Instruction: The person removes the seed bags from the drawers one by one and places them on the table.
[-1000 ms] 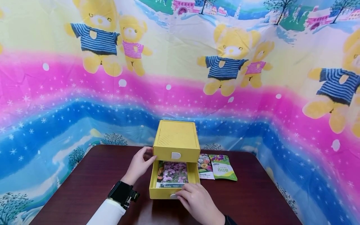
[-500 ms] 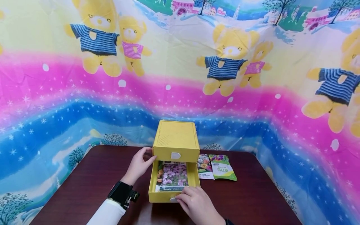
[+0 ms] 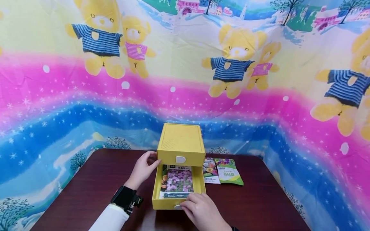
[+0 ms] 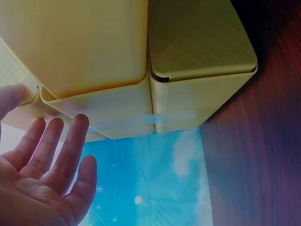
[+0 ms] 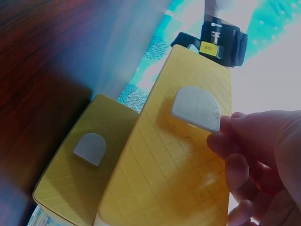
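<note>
A yellow drawer cabinet [image 3: 182, 136] stands on the table, its top drawer [image 3: 167, 158] closed. Below that, a drawer [image 3: 164, 204] sticks out toward me, with flower seed packets [image 3: 179, 181] lying inside. My right hand [image 3: 202, 210] pinches the white handle [image 5: 196, 108] of this pulled-out drawer between thumb and finger. Against the cabinet's left side rests my left hand [image 3: 144, 168], its thumb near the top drawer's front edge and its fingers [image 4: 75, 143] extended and spread. Beneath the pulled-out drawer, a lower drawer [image 5: 84, 162] shows closed in the right wrist view.
Two more flower seed packets, one white [image 3: 211, 171] and one green [image 3: 229, 173], lie to the right of the cabinet. The dark wooden table [image 3: 254, 205] ends at a patterned cloth backdrop [image 3: 185, 106] behind and beside it.
The drawer has come farther out toward me, with my right hand moving along with it. More of the packets inside shows. My left hand stays at the cabinet's side.
</note>
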